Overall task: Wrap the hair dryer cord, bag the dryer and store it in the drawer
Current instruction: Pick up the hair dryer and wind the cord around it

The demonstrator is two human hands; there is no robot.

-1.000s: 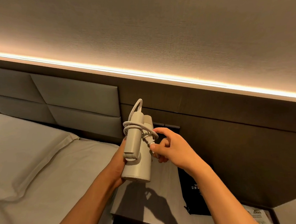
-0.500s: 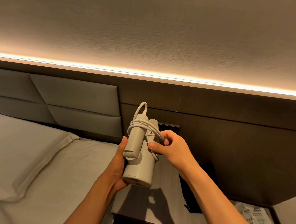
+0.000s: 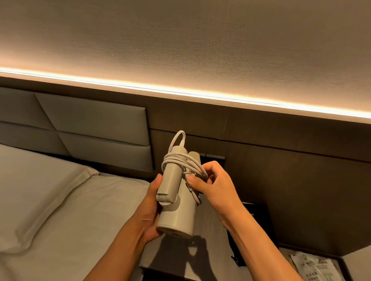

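Cream folding hair dryer held above bedside counter | left hand clamping barrel | right hand pinching cord end, finishing wrap | next: tucking plug, reaching for black bag

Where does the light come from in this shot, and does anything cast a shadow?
Head view: a warm light strip along the wall panel is the brightest source in frame; the hair dryer, held by the left hand and right hand, throws a dark shadow onto the nightstand; straight edges bow from the wide lens.
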